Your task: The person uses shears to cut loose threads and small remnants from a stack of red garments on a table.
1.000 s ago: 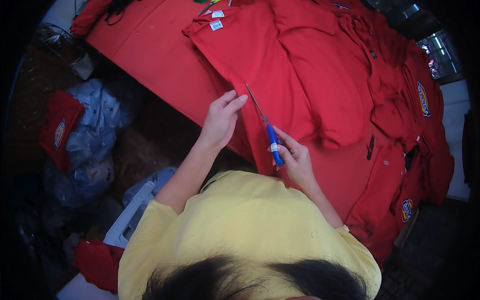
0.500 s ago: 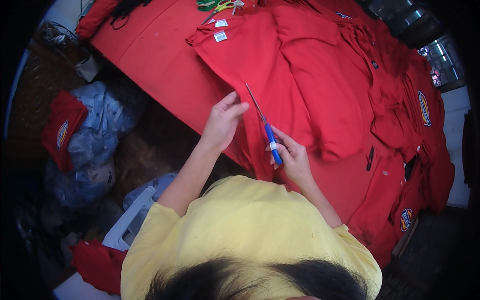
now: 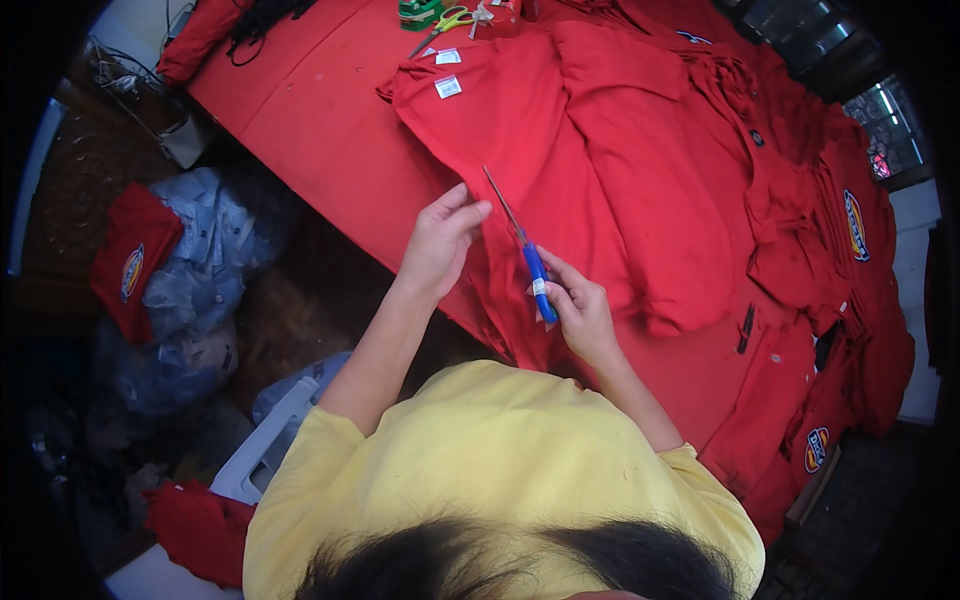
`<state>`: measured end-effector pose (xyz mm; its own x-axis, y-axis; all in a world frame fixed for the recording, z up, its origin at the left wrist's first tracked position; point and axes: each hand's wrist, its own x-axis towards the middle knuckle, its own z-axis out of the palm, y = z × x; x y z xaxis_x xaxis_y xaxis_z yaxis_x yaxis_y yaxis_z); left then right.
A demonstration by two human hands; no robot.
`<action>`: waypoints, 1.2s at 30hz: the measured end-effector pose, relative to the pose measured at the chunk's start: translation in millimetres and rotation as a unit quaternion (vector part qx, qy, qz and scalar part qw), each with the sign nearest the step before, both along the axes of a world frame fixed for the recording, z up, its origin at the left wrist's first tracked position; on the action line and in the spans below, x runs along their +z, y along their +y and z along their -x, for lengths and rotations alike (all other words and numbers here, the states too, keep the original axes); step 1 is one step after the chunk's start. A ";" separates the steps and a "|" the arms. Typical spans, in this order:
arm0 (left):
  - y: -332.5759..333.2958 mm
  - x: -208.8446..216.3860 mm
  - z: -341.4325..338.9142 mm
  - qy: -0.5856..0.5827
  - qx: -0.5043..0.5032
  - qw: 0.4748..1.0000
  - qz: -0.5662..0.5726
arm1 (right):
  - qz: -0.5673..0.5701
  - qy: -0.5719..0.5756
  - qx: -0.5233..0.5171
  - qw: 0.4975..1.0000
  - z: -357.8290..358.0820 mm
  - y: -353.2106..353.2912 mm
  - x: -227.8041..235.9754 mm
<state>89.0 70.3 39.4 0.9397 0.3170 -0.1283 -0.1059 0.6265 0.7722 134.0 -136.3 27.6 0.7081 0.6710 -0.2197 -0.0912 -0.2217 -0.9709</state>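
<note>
Though blue-handled, tool (image 3: 531, 260) of uncertain kind

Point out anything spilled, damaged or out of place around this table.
Nothing looks plainly spilled or damaged. One mild oddity: a red cloth at the left lies against plastic bags, off the table, apart from the red garments there; perhaps deliberately.

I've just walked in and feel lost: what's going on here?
A person in a yellow fabric shirt holds a blue-handled tool with a slim metal shaft in the right hand. The left hand is near the edge of a red fabric garment on the red-topped table; contact is unclear. Yellow-handled metal scissors lie beyond the garment.
</note>
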 end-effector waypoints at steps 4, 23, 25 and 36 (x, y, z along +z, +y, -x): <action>8.7 2.6 -5.3 0.003 0.010 1.000 0.005 | -0.058 -0.111 0.000 0.992 1.2 9.4 -14.8; 19.2 -3.8 -6.1 0.042 -0.024 0.998 -0.046 | -0.071 -0.062 0.033 0.995 -15.4 23.4 -5.8; 18.6 -3.1 -5.8 0.033 -0.029 0.998 -0.050 | -0.067 -0.042 0.042 0.996 -18.5 24.4 -2.9; 29.8 -9.3 -16.3 -0.001 -0.011 1.000 -0.018 | -0.060 0.067 0.045 0.995 -30.4 31.2 -8.8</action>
<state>105.2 100.2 30.1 0.9466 0.3010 -0.1153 -0.0943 0.6008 0.7938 164.4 -105.2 18.9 0.6136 0.7574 -0.2233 -0.2069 -0.1188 -0.9711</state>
